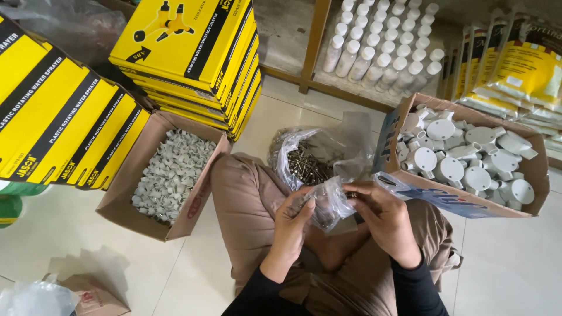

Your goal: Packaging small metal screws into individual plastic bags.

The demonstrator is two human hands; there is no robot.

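1. Yellow-and-black flat boxes [193, 55], upper centre of the frame: one stack, about seven high by the visible edges. A second set of the same boxes [58, 117] leans at upper left; five spines can be counted.
2. Cardboard cartons: two open ones. One [146, 216] at centre left, filled with small white plastic clips [172, 172], far too many to count. The other [527, 175] at right, tilted toward the person, holding white round junction boxes [462, 155]; roughly fifteen show.
3. White bottles [380, 41], top centre, lying in rows on a low shelf; around thirty caps visible, exact count not possible.
4. Yellow printed sacks [521, 64], upper right: at least four overlapping.
5. Large clear plastic bag [316, 155], centre, open on the floor just ahead of the person's knees, with a heap of dark metal screws [307, 167] inside; uncountable.
6. Small clear plastic bag [331, 202], one, lower centre over the lap, held between both hands; it holds some screws.
7. Left hand [293, 225], lower centre: fingers curled narrow, gripping the small bag's left side.
8. Right hand [383, 219], just beside it: fingers bent close, pinching the bag's upper right edge; whether a screw sits in the fingertips cannot be told.
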